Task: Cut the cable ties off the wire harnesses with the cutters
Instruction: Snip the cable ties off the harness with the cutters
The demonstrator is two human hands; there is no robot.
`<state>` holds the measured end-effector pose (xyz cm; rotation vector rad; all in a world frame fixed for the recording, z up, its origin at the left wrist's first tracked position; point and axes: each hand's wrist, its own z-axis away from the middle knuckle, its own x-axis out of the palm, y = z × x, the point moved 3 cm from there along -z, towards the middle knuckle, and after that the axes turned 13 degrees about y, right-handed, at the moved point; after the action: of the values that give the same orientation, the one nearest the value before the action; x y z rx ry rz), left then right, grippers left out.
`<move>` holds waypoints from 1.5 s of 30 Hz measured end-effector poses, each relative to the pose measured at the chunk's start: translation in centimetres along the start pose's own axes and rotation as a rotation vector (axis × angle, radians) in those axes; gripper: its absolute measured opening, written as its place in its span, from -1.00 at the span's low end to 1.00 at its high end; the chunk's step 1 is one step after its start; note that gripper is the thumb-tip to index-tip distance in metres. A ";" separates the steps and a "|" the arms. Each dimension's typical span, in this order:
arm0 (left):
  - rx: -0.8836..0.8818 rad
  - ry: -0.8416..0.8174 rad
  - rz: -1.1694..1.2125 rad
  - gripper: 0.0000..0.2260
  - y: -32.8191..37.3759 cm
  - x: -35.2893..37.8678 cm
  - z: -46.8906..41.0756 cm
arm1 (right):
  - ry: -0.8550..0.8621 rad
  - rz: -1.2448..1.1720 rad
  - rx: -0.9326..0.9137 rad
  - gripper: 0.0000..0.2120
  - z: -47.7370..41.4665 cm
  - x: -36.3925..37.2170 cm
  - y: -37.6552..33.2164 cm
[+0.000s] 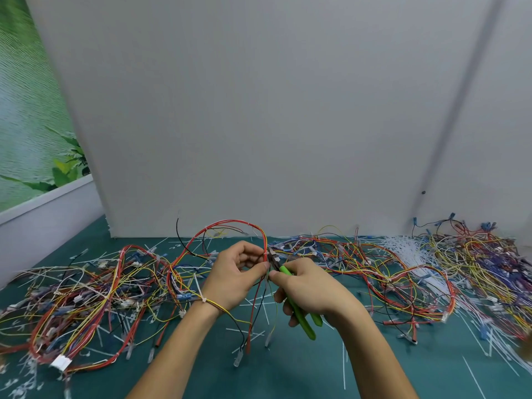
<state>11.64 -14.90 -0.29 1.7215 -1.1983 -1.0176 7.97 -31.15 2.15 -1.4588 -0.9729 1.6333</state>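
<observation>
My left hand [234,276] pinches a wire harness [230,226] of red, yellow and black wires, lifted above the green mat so that it arches up and hangs down past my wrist. My right hand [309,289] grips the green-handled cutters [300,316], whose metal jaws [273,259] sit against the harness right beside my left fingertips. A white cable tie [203,300] shows on the strand lying over my left wrist. Whether a tie lies between the jaws is hidden by my fingers.
Tangled harness piles lie on the green mat [288,375] at the left [86,298] and right [475,269]. Cut white tie pieces [403,246] are scattered about. A grey panel [259,110] stands upright behind the work area.
</observation>
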 end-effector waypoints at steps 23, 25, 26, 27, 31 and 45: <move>0.041 -0.007 -0.018 -0.82 -0.1 0.0 0.0 | 0.021 -0.013 0.009 -0.69 -0.1 0.3 0.2; 0.037 -0.004 -0.012 -0.83 -0.1 -0.1 -0.1 | 0.007 -0.030 0.016 -0.72 -0.2 0.3 0.2; 0.036 -0.004 -0.009 -0.83 -0.1 -0.2 -0.1 | -0.002 -0.046 0.022 -0.74 -0.2 0.3 0.2; 0.036 -0.007 -0.005 -0.83 -0.1 -0.2 -0.1 | -0.013 -0.065 0.030 -0.75 -0.2 0.3 0.2; 0.033 -0.034 0.009 -0.85 0.0 0.1 0.1 | -0.042 -0.140 0.078 -0.73 -0.1 0.4 0.1; 0.052 -0.024 0.004 -0.84 -0.2 0.3 0.2 | 0.007 -0.115 0.055 -0.68 0.5 0.3 -0.6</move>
<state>11.64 -15.12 -0.60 1.7509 -1.2528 -1.0149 7.48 -30.62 2.58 -1.3463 -0.9815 1.5587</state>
